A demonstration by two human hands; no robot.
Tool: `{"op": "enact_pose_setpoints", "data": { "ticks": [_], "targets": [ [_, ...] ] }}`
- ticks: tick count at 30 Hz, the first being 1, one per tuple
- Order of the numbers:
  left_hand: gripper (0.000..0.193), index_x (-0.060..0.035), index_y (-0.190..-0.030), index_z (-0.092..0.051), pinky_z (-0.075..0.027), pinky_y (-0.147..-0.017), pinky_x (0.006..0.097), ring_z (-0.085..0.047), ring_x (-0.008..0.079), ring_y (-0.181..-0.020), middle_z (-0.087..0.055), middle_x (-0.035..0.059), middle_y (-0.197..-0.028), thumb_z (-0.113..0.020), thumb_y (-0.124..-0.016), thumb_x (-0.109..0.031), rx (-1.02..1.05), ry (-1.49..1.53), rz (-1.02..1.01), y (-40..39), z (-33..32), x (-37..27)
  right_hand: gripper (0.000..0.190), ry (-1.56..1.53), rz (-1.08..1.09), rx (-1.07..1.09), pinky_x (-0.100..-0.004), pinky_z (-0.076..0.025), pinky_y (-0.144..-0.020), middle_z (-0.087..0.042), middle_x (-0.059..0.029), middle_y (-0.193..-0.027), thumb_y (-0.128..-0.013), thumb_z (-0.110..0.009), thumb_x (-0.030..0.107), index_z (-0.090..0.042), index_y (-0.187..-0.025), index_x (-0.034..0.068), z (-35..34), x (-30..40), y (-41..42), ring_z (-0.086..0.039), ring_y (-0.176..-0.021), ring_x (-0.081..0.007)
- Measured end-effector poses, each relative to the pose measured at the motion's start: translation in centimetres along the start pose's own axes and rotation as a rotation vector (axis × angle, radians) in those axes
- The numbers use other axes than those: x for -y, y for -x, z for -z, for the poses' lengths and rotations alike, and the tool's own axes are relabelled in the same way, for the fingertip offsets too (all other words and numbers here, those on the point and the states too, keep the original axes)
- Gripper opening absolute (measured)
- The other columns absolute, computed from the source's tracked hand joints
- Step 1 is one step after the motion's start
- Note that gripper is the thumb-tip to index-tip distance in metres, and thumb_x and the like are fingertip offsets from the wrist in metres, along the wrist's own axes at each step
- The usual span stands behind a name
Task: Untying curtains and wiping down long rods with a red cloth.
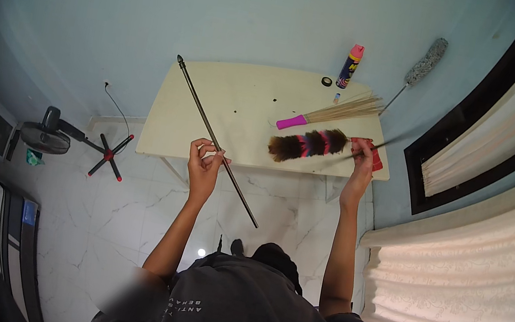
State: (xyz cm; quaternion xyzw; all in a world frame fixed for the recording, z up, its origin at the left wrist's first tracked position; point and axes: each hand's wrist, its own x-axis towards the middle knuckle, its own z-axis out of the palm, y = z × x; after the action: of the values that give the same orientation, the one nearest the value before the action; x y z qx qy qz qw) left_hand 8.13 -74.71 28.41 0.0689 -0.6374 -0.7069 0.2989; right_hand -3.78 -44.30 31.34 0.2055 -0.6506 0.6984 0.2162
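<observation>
A slim metal rod (198,103) with a pointed finial slants over the table's left part. My left hand (205,165) pinches it below its middle, and its lower end hangs past the table's front edge. Over the table's right end, my right hand (361,167) has its fingers closed on a dark thin stick (400,135), blurred by motion. Under that hand lies a folded red cloth (377,161), partly hidden. A feather duster (308,145) with dark and pink bands rests to the left of the cloth. Behind it is a stick broom (341,112) with a purple handle.
The cream table (240,143) backs onto a wall. At its back right stand a spray can (349,67) and a roll of black tape (326,81). A grey duster (427,61) leans in the corner. A fan (45,136) lies left; curtains (458,294) hang right.
</observation>
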Motion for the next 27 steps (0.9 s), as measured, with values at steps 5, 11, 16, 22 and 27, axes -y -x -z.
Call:
{"op": "enact_pose_setpoints", "data": {
  "ticks": [5,11,16,22,27],
  "targets": [
    [0.028,-0.0024,-0.114,-0.039,-0.05,-0.061,0.0235,-0.066,0.0171,-0.074,-0.052,0.0063,-0.095,-0.054,-0.091,0.001,-0.039,-0.08,0.035,-6.0,-0.4,3.8,0.016,0.073,-0.289,-0.065,-0.0203,-0.037,-0.059,-0.043,-0.0001,-0.084,-0.097,-0.044,0.007,-0.045,-0.114,0.005,-2.3,-5.4,-4.3,-0.039,-0.066,-0.0058],
    [0.028,-0.0023,-0.121,-0.043,-0.042,-0.053,0.0217,-0.056,0.0094,-0.061,-0.051,0.0045,-0.093,-0.048,-0.093,-0.005,-0.23,-0.198,0.174,-12.8,-2.6,9.5,0.025,0.123,-0.304,0.092,-0.0237,-0.036,-0.055,-0.039,-0.0028,-0.078,-0.097,-0.041,0.005,-0.037,-0.122,0.005,-4.6,-15.4,-9.5,-0.035,-0.061,-0.0084],
    [0.025,-0.0053,-0.118,-0.048,-0.032,-0.045,0.0208,-0.039,0.0043,-0.055,-0.048,0.0013,-0.091,-0.048,-0.093,-0.007,-0.335,-0.325,0.227,-17.4,-3.3,14.6,0.023,0.602,-0.243,0.484,-0.0403,-0.048,-0.072,-0.062,-0.0199,-0.094,-0.096,-0.045,0.012,-0.049,-0.117,0.005,-7.8,-23.2,-13.3,-0.061,-0.086,-0.0384],
    [0.023,-0.0058,-0.115,-0.05,-0.032,-0.046,0.0202,-0.038,0.0037,-0.055,-0.047,-0.0001,-0.088,-0.051,-0.093,-0.009,-0.418,-0.311,0.347,-18.7,-4.7,17.0,0.016,0.675,-0.128,0.757,-0.045,-0.049,-0.075,-0.063,-0.0166,-0.094,-0.092,-0.049,0.013,-0.056,-0.104,0.006,-11.6,-33.2,-13.9,-0.062,-0.088,-0.0351],
    [0.021,-0.0062,-0.114,-0.051,-0.032,-0.048,0.0195,-0.037,0.0033,-0.055,-0.047,-0.0011,-0.086,-0.052,-0.093,-0.008,-0.387,-0.369,0.324,-18.5,-4.6,17.8,0.012,0.792,0.1,0.949,-0.0434,-0.047,-0.07,-0.054,-0.0107,-0.091,-0.086,-0.054,0.009,-0.057,-0.097,0.007,-14.0,-38.8,-14.0,-0.056,-0.088,-0.0302]
  ]
}}
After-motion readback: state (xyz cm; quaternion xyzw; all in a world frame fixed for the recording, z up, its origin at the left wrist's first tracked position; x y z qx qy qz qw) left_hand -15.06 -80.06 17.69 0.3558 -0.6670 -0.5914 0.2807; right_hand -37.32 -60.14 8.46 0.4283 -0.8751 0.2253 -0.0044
